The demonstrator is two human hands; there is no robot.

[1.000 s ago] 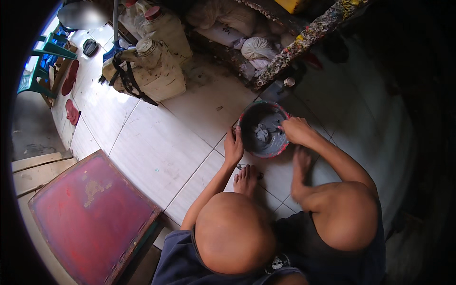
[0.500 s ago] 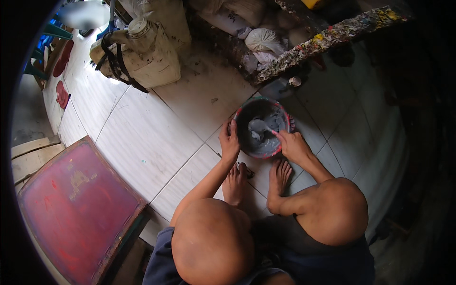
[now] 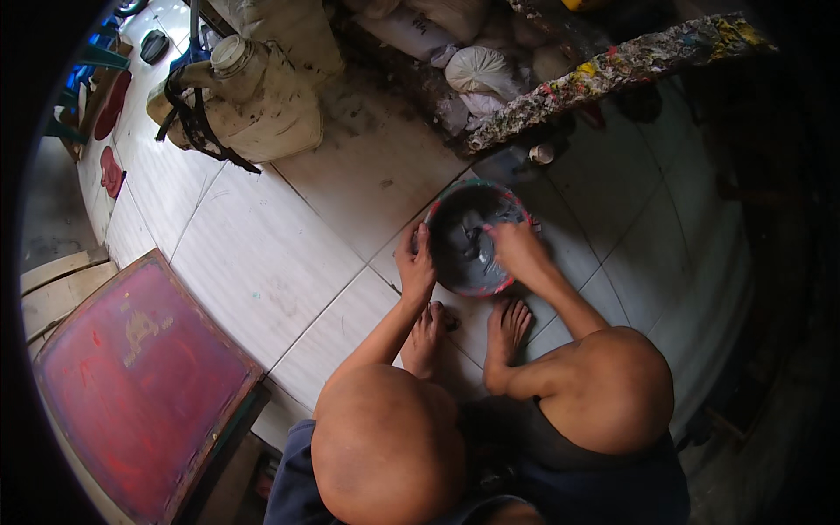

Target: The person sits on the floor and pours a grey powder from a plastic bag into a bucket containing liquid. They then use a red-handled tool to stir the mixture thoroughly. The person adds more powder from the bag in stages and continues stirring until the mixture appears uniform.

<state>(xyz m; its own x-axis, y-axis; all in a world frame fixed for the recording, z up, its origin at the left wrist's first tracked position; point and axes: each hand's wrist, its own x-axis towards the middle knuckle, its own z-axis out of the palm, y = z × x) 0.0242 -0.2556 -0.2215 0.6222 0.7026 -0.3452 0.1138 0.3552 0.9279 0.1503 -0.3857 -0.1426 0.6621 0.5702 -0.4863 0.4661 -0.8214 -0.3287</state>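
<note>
A round bucket [image 3: 479, 290] with a red and green rim stands on the tiled floor in front of my feet. Thick grey paste [image 3: 458, 254] coats its inside and lies in the bottom. My left hand [image 3: 415, 265] grips the bucket's left rim, thumb at the edge. Over the right side of the opening, my right hand [image 3: 521, 248] is closed round the reddish handle of a spoon [image 3: 473, 229]. The spoon's grey-smeared head dips into the paste; part of it is hard to make out.
A dirty white jerrycan [image 3: 262, 114] with black straps stands far left. Behind the bucket lie a paint-crusted beam [image 3: 604, 79], tied plastic bags [image 3: 477, 70] and a small cup [image 3: 542, 154]. A red framed panel [image 3: 149, 376] is at near left, red sandals [image 3: 112, 171] beyond it.
My right hand has moved inward over the bucket, up and to the left, carrying the spoon through the paste. My left hand stays on the rim. The whole view has shifted slightly.
</note>
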